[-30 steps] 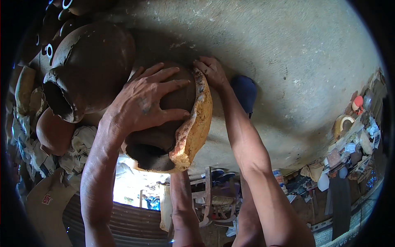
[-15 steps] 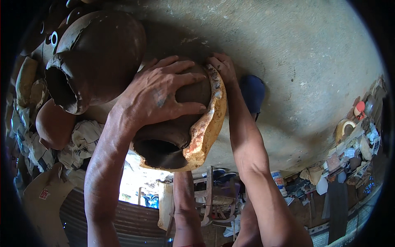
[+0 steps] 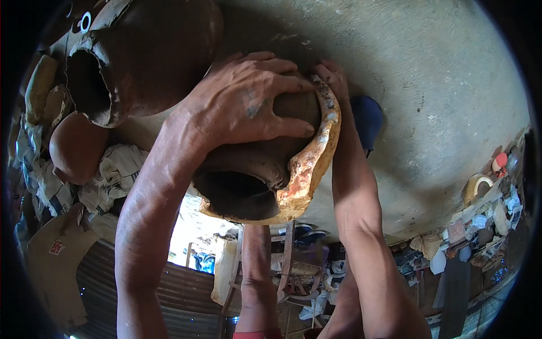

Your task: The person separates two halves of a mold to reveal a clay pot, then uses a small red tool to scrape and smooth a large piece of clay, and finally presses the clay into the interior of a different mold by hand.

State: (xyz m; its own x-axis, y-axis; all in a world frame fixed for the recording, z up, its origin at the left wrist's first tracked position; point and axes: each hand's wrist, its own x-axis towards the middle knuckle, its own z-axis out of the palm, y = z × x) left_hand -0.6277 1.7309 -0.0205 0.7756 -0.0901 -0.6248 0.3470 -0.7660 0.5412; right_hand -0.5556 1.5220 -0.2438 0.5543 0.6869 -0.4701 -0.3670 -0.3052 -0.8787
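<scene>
A dark clay pot (image 3: 248, 161) lies on its side, its wide mouth turned toward me. A thick, chipped, yellowish-white mould (image 3: 319, 155) wraps its right side and runs beneath the mouth. My left hand (image 3: 243, 104) rests spread over the pot's upper side, thumb apart from the fingers. At the far right end of the mould, my right hand (image 3: 333, 79) is bent around the edge; its fingertips are partly hidden. Close by on the left lies a larger dark clay pot (image 3: 164, 51) with a ragged rim.
A smaller brown pot (image 3: 79, 148) sits at the left beside crumpled pale sacks (image 3: 121, 169). The grey floor (image 3: 440, 101) stretches to the right, with a dark blue flat object (image 3: 366, 121) beside my right forearm. Assorted clutter (image 3: 480, 226) lines the lower right. A wooden frame (image 3: 287, 260) stands below the mould.
The whole view has shifted, so the pots, mould and both hands appear farther right and slightly higher. Both hands keep their places on the pot and mould.
</scene>
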